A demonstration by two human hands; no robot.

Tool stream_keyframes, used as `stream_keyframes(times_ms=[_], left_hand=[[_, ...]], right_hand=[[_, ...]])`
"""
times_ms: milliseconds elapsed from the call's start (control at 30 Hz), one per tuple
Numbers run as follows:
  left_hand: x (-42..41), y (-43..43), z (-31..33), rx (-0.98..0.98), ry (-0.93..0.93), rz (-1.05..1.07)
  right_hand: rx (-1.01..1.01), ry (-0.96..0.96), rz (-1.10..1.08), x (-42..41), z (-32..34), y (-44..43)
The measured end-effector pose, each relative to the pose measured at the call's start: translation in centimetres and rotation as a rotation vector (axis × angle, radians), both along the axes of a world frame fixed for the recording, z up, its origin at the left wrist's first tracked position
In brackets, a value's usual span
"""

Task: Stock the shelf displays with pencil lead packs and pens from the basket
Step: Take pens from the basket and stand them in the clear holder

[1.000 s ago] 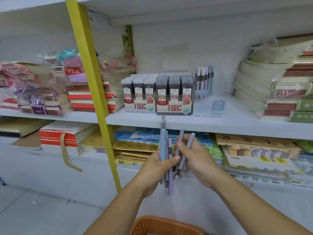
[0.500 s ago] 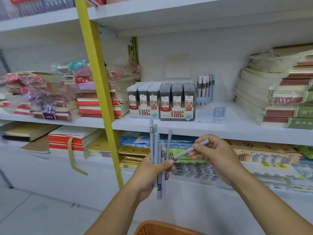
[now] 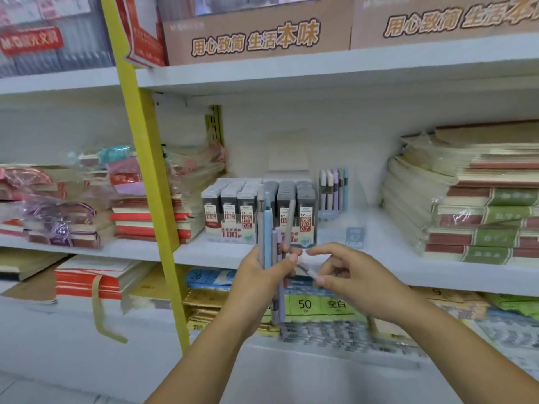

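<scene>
My left hand [image 3: 259, 281] grips an upright bundle of pastel pens [image 3: 269, 237], grey, blue and lilac, in front of the middle shelf. Close to its right, my right hand [image 3: 350, 275] pinches a single pale pen [image 3: 309, 270] that lies nearly level, its tip toward the bundle. Behind the hands, display boxes of grey pencil lead packs [image 3: 256, 212] stand on the white shelf [image 3: 379, 258]. To their right a clear pen holder [image 3: 332, 191] holds several upright pens. The basket is out of view.
A slanted yellow upright [image 3: 145, 176] crosses the left half. Wrapped notebook stacks [image 3: 472, 196] fill the shelf's right, more bagged books [image 3: 87, 199] the left. Cardboard boxes [image 3: 253, 33] sit on the upper shelf; paper packs [image 3: 318, 304] lie on the lower one.
The view has tilted up, the upper shelf now shows and the basket has dropped out of sight. Both hands have risen toward the shelf; the right hand has pulled one pen out of the bundle.
</scene>
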State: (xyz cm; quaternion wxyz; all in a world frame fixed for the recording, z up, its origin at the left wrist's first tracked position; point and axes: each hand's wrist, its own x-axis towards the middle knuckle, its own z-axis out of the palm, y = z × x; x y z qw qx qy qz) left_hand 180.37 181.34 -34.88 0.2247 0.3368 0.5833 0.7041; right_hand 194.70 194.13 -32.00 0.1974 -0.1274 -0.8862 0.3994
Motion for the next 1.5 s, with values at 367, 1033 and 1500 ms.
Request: stream_keyframes(times_ms=[367, 1033, 1500], left_hand=[[-2.5, 7.1, 5.9, 0.138, -0.062, -0.022], [-4.2, 8.8, 4.1, 0.072, -0.062, 0.037], [-4.0, 7.8, 4.2, 0.084, -0.086, -0.006]], right_hand=[[0.249, 0.465, -0.325, -3.1, 10.7, 11.3], [0.465, 0.335, -0.190, -6.8, 8.6, 11.6], [0.559, 0.214, -0.174, -8.2, 7.4, 11.1]])
